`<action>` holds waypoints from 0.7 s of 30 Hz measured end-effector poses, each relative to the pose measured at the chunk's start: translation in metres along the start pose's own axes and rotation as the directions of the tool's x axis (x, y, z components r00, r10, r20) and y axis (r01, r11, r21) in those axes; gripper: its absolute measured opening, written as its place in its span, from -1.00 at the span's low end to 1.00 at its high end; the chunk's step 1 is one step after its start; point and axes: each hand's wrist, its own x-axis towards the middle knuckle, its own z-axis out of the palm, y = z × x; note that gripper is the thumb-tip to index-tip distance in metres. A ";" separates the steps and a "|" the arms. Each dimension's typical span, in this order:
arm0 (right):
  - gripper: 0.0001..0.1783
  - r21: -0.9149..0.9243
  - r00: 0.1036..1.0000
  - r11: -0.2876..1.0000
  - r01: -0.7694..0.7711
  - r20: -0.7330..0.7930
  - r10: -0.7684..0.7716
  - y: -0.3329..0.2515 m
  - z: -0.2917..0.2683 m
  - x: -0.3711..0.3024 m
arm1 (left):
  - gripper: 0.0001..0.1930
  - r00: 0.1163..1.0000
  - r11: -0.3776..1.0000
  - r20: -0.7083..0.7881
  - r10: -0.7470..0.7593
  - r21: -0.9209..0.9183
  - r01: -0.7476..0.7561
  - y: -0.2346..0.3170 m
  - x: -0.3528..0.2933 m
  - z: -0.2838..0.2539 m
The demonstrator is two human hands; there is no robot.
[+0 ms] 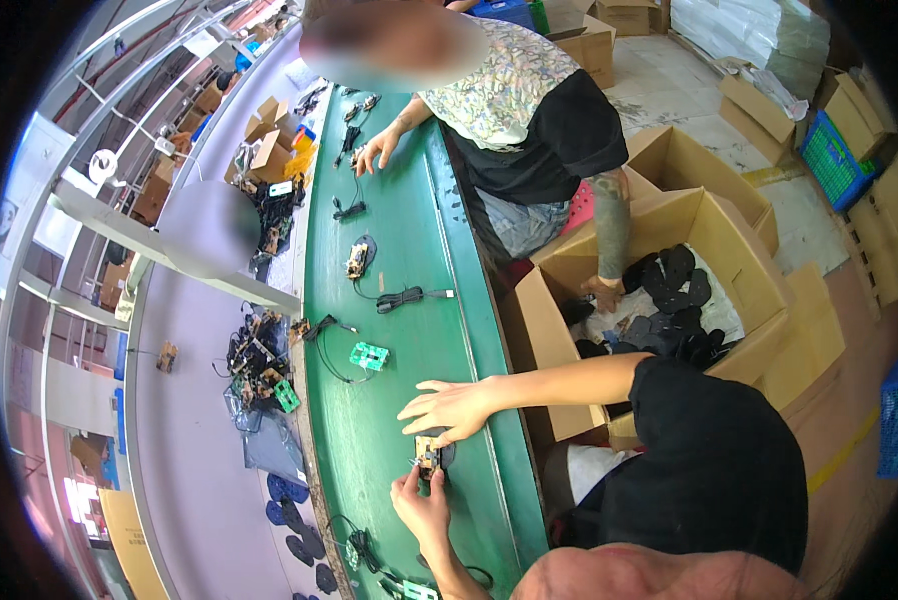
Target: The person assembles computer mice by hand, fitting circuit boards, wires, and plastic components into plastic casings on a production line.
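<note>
Curving, the left hand (423, 508) holds a rectangular board (429, 455).

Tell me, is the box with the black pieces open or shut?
Open: the box's flaps spread outward, and a co-worker's hand reaches in near black pieces.

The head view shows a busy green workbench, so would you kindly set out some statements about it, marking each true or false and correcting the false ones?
1. The left hand holds the tan circuit board. True.
2. The right hand is clenched into a fist. False: the right hand has its fingers spread.
3. A co-worker's hand reaches into an open cardboard box. True.
4. The coiled black cable lies in that box. False: the cable lies on the green workbench.
5. A green circuit board lies on the workbench. True.
</note>
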 end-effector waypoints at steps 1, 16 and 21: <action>-0.45 -0.155 0.996 0.987 0.045 0.084 -0.032 0.001 0.006 0.003 | -0.55 1.000 1.000 0.007 0.004 0.016 -0.004 0.003 0.000 -0.001; -0.69 -0.158 0.993 0.983 0.092 0.087 -0.079 -0.028 0.031 -0.003 | -0.57 0.997 0.983 0.027 0.075 0.165 -0.078 -0.001 -0.024 -0.015; -0.59 -0.166 0.999 0.985 -0.043 0.003 0.045 -0.020 0.016 -0.022 | -0.57 0.982 0.974 0.099 0.158 0.147 -0.172 0.013 0.002 -0.005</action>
